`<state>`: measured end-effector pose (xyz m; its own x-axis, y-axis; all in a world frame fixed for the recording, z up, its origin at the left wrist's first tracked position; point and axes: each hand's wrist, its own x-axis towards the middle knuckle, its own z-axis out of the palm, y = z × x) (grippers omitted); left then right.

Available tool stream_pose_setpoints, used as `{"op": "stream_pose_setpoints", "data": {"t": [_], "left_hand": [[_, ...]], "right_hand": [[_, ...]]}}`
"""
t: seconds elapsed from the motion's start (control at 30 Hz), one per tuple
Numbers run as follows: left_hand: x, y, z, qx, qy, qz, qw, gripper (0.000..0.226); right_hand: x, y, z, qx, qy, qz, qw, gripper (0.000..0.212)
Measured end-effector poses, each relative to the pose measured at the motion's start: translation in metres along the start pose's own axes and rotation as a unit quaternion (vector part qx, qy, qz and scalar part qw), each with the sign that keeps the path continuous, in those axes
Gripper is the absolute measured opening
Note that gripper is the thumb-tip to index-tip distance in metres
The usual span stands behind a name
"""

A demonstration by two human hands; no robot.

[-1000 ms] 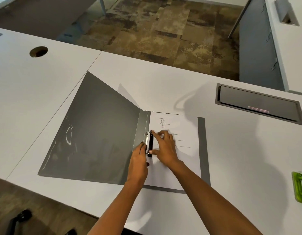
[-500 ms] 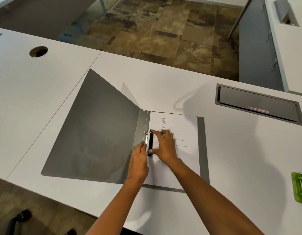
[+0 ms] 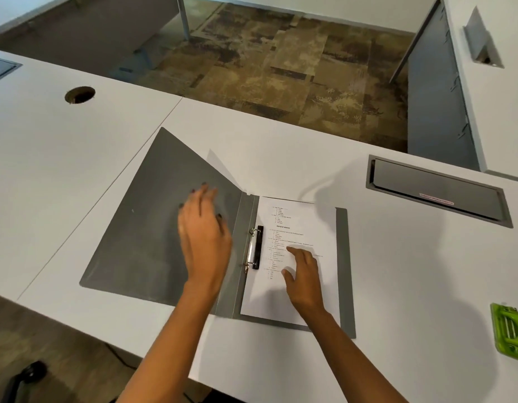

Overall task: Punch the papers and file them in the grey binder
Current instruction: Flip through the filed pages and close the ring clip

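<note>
- The grey binder (image 3: 153,228) lies open on the white desk (image 3: 397,271), near the front edge.
- Its left cover is tilted up a little at the far corner, and the right cover lies flat.
- The papers (image 3: 298,228) sit on the right cover, with their left edge at the ring clip (image 3: 255,248).
- A strip of grey cover shows past the right edge and the bottom edge of the papers.
- The ring clip sits just right of the fold, with two small metal rings and a black bar.
- The left hand (image 3: 204,237) is over the left cover, a bit blurry. Its fingers are spread open and it holds nothing. I cannot tell if it touches the cover.
- The right hand (image 3: 303,276) rests flat on the papers, just right of the clip. Its fingers are open and loose, and it grips nothing.
- A green hole punch (image 3: 509,330) sits at the far right, well apart from the binder, cut off by the picture edge.
- There is lots of bare desk between the binder and the punch.
- A grey cable flap (image 3: 438,190) is set in the desk behind and to the right.
- A round hole (image 3: 79,94) is in the desk far to the left.
- Bare desk lies left of the binder too, with a thin seam line (image 3: 106,193) running across it.
</note>
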<state>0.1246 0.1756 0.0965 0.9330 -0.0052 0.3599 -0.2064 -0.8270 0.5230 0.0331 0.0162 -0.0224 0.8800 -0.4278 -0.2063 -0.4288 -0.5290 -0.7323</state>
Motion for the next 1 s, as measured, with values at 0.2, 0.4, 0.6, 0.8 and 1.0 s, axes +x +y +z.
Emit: {"op": "stream_pose_setpoints", "data": {"t": [0.2,0.4,0.6,0.8,1.0], "left_hand": [[0.044,-0.014,-0.042,0.123,0.016,-0.128,0.984,0.060],[0.050,-0.014,-0.061,0.091,-0.043,-0.212,0.972,0.059],[0.046,-0.015,-0.073,0.147,-0.031,-0.226,0.962,0.053],[0.045,-0.019,-0.077,0.126,-0.065,-0.254,0.957,0.057],[0.044,0.004,-0.097,0.067,-0.070,-0.230,0.968,0.054]], "right_hand": [[-0.014,0.016,-0.005,-0.037,-0.007,0.003,0.999,0.048],[-0.014,0.016,-0.008,-0.036,-0.012,-0.004,0.999,0.044],[-0.013,0.016,-0.012,-0.024,-0.014,-0.013,1.000,0.041],[-0.013,0.021,-0.014,-0.025,-0.018,-0.022,0.999,0.038],[-0.011,0.022,-0.015,-0.018,-0.016,-0.018,1.000,0.035]]}}
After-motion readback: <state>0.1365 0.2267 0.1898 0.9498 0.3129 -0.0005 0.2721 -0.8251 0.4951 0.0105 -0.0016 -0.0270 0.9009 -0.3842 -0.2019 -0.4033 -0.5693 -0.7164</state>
